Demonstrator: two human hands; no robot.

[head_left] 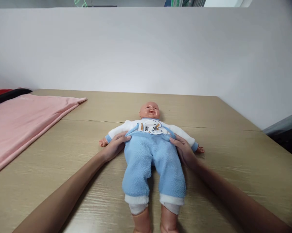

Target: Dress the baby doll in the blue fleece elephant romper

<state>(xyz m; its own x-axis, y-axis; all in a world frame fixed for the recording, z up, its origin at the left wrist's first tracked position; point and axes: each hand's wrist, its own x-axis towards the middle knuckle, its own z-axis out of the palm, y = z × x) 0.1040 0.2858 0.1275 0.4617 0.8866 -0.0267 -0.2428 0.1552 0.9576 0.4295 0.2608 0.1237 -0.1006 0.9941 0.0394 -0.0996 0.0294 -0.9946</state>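
A baby doll [149,110] lies on its back on the table, head away from me and bare lower legs towards me. It wears a white top [119,129] with blue cuffs and a cartoon face on the chest. Fluffy blue trousers [152,150] with white hems cover it from waist to knees. My left hand [115,145] is closed on the waistband at the left side, thumb on top. At the right side my right hand [184,149] grips the waistband in the same way. The fingertips of both hands are partly hidden by the cloth.
A pink cloth [26,123] is spread over the left of the wooden table [233,168]. Behind it is a black-edged red object [2,93], cut off by the frame. A white partition [146,51] stands along the back. Something dark [286,139] sits beyond the right edge.
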